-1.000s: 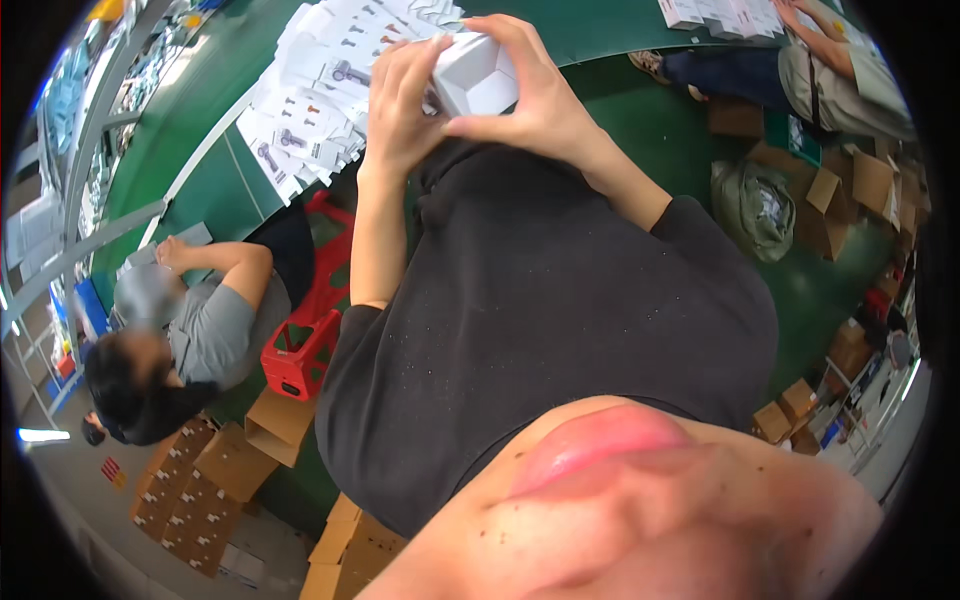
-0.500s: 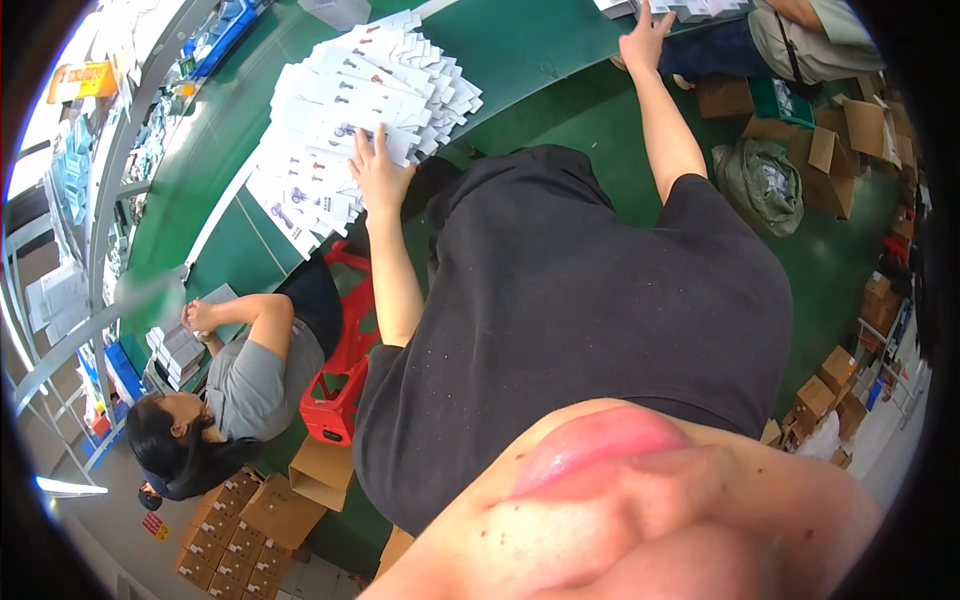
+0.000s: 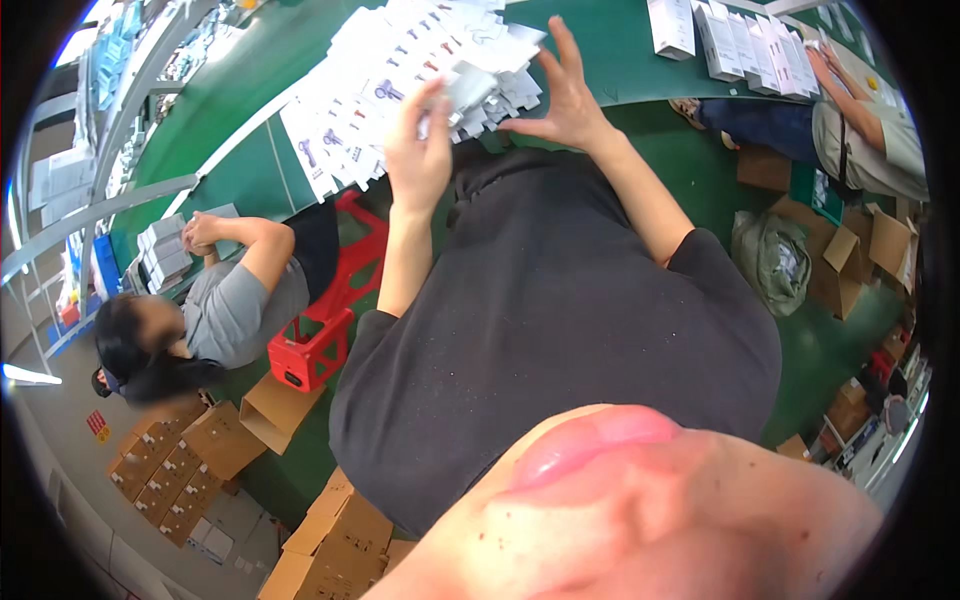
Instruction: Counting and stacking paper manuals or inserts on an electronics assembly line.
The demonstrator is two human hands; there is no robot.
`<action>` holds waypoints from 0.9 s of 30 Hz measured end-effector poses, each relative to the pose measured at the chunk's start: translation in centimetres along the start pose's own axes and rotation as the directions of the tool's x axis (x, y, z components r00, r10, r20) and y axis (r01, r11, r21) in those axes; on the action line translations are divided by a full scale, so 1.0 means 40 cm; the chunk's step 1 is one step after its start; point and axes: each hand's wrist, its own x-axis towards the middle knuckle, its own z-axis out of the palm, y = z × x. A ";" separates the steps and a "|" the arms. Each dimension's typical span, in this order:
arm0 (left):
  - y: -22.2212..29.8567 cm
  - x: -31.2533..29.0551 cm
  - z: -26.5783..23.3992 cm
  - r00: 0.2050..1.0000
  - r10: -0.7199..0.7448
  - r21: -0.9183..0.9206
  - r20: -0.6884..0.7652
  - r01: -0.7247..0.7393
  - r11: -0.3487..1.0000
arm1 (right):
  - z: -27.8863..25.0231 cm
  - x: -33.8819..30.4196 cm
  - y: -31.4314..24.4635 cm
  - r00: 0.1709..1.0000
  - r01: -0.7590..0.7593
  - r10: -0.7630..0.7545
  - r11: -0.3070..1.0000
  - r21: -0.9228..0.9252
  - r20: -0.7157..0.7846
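One bare left hand [image 3: 417, 155]: raised at the heap's near edge, thumb and forefinger beside a blurred, pale card piece [image 3: 475, 86]; whether this grip pinches it cannot be told.
One bare right hand [image 3: 570, 110]: grip released, thumb and fingers spread wide, facing the left hand; the curve perhaps suits something box-shaped.
Heap of flat white card blanks with small coloured pictures [image 3: 365, 100]: under and around the hands, overlapped like a fan, presumably so each edge stays easy to lift.
Long green-topped table [image 3: 620, 76]: bears the heap directly before the person, likely to keep the reach short.
Row of upright white box-shaped cartons [image 3: 720, 48]: farther right along the table, standing close together, probably to save room, near a co-worker in a pale top [image 3: 868, 150].
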 end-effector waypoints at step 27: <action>0.013 0.099 -0.008 0.945 0.233 -0.865 0.228 0.087 0.494 | 0.007 0.123 -0.156 0.972 -0.237 0.146 0.582 0.778 0.187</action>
